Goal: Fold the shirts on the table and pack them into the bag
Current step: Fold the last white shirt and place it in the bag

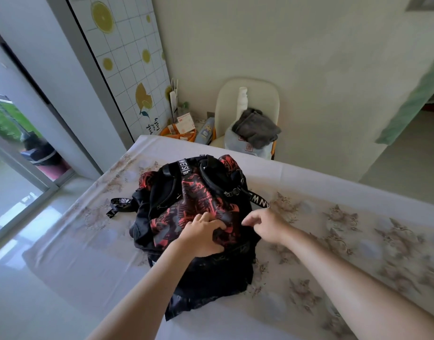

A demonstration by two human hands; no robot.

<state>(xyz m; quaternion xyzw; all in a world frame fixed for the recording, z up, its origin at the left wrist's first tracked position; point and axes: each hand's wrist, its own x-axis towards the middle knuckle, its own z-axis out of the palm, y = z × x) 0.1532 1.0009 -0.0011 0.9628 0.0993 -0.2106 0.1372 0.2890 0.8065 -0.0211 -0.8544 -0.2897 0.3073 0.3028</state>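
A black backpack (162,192) with white-lettered straps lies open on the table (333,241). A red-and-black patterned shirt (196,192) fills its opening. A dark lacy garment (211,276) lies under my arms at the near side of the bag. My left hand (203,235) grips the patterned fabric at the bag's near edge. My right hand (265,225) hovers just right of it, fingers loosely curled, holding nothing that I can see.
A cream chair (247,99) behind the table carries a grey garment (256,127) and a white bottle (242,99). Boxes and an orange tray (179,134) sit on the floor by the wall. A glass door (12,143) is at the left.
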